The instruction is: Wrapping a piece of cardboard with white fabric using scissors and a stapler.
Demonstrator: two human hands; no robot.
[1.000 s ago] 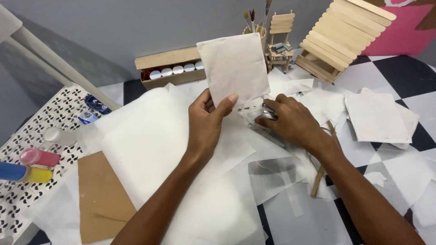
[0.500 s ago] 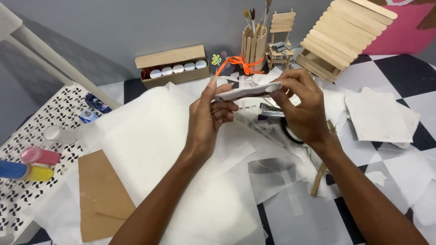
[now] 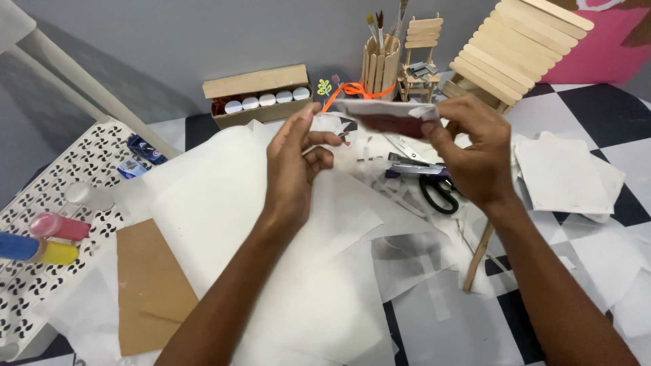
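Several white paper sheets [image 3: 224, 203] are covering the checkered counter [image 3: 597, 102], one brown cardboard piece [image 3: 152, 291] lying at their left edge. One long cardboard box [image 3: 258, 85] is sitting at the back, showing five white round caps [image 3: 267, 100]. One small folded paper piece [image 3: 390, 115], white over dark red, is hovering edge-on above the sheets; the right hand [image 3: 475, 152] is pinching its right end, while the left hand [image 3: 291, 166] is touching its left end, fingers loosely spread. One pair of black-handled scissors [image 3: 430, 179] is lying beneath.

Flat white sheet [image 3: 386, 108], held edge-on
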